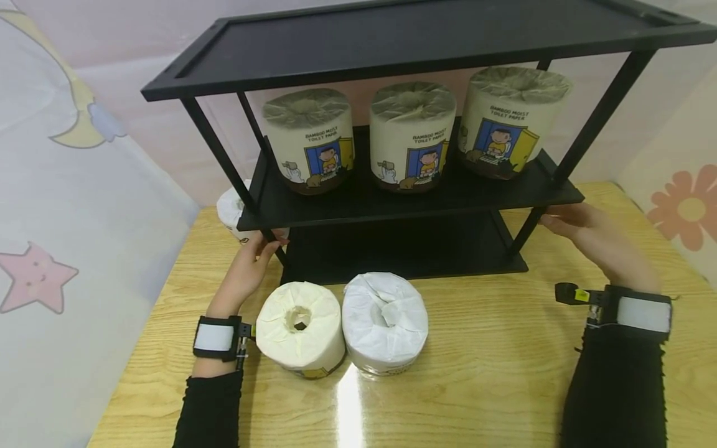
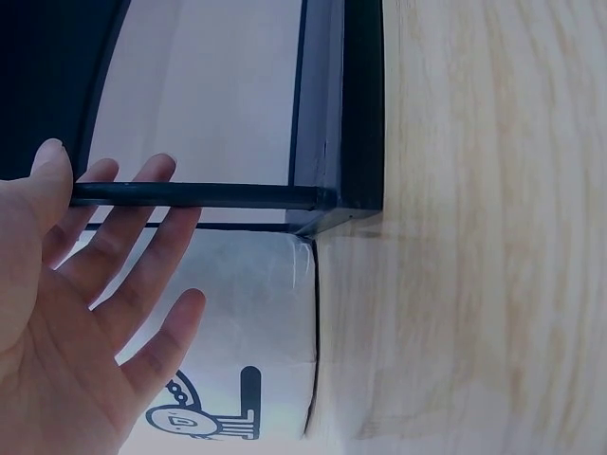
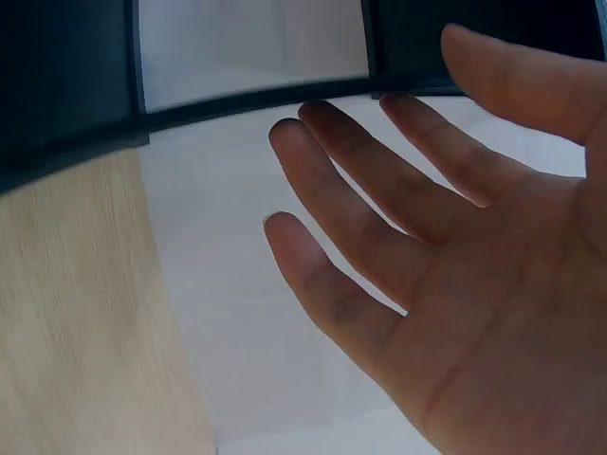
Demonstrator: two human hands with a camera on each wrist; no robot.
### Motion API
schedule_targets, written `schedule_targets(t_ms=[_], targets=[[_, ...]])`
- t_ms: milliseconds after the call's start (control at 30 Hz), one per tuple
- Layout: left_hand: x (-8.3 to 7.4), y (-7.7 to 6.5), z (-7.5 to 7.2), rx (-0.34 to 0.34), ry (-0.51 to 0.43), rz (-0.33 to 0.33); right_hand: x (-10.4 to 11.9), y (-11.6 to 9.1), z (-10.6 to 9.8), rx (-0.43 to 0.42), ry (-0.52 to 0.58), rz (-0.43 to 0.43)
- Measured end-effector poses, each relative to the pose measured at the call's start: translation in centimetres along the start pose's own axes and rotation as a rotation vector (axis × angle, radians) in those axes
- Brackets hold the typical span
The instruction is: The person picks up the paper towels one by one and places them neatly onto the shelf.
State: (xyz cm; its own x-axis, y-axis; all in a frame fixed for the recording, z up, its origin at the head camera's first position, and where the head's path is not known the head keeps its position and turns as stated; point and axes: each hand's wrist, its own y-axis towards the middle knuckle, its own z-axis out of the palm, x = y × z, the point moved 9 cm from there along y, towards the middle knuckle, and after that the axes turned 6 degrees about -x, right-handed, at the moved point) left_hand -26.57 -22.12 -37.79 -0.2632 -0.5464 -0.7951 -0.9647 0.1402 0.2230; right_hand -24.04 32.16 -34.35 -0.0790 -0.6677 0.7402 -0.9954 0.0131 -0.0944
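A black shelf rack (image 1: pixel 358 214) stands on the table, with three wrapped toilet paper rolls on its middle shelf: a left roll (image 1: pixel 308 140), a middle roll (image 1: pixel 412 137) and a right roll (image 1: pixel 512 124). My left hand (image 1: pixel 246 267) is at the rack's left front post (image 2: pixel 237 195); its loosely extended fingers pass behind the post, with the thumb near the shelf edge. At the right post (image 1: pixel 529 230), my right hand (image 1: pixel 582 233) has its fingers spread and nearly straight, fingertips right at the dark bar in the right wrist view. Neither palm holds anything.
A cream wrapped roll (image 1: pixel 302 326) and a white wrapped roll (image 1: pixel 386 323) stand side by side on the wooden table (image 1: pixel 476 373), before the rack. Another roll (image 1: pixel 228 208) stands behind its left side. Printed cloth (image 1: pixel 73 205) hangs behind.
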Motion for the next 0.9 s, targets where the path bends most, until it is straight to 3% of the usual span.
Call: schedule_targets(t_ms=[233, 533, 800, 900], targets=[[0.2, 0.0, 0.1, 0.005, 0.005, -0.008, 0.6, 0.9, 1.1, -0.008, 0.039, 0.003], [0.2, -0.1, -0.2, -0.010, 0.030, -0.002, 0.8, 2.1, 2.2, -0.216, 0.300, -0.043], [0.2, 0.0, -0.6, -0.032, 0.099, 0.002, -0.1, 3.0, 3.3, -0.303, 0.333, -0.058], [0.0, -0.1, -0.6, -0.033, 0.104, -0.005, -0.7, 3.1, 3.8, -0.289, 0.334, -0.048]])
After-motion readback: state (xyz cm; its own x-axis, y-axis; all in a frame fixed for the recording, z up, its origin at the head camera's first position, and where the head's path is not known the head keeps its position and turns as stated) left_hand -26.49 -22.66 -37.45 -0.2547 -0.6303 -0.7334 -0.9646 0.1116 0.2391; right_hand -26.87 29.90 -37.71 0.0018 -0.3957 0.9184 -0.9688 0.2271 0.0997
